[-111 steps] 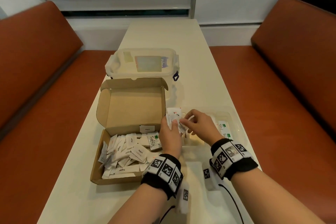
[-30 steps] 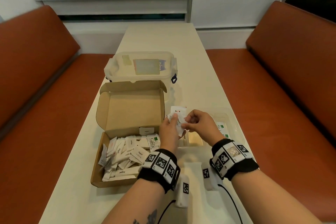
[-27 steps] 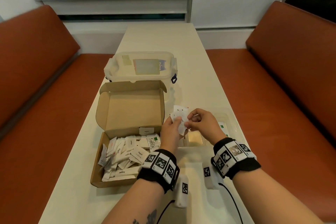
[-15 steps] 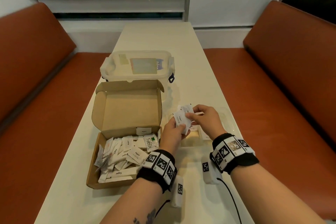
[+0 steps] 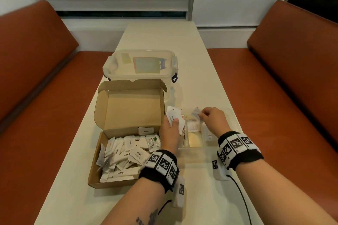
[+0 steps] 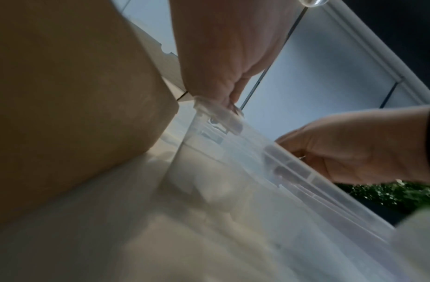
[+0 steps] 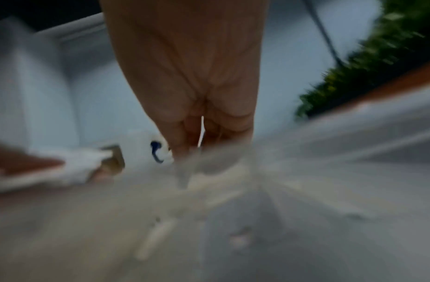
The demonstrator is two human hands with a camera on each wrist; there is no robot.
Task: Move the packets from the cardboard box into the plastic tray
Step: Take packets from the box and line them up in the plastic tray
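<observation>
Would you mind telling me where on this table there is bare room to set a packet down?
Bare table lies beyond the lidded plastic container, and right of it. Crowded: the cardboard box, and the plastic tray under both hands.

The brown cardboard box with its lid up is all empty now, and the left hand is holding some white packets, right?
Not quite. The head view shows the brown cardboard box still holding many white paper packets. The left hand does hold a bunch of white packets.
</observation>
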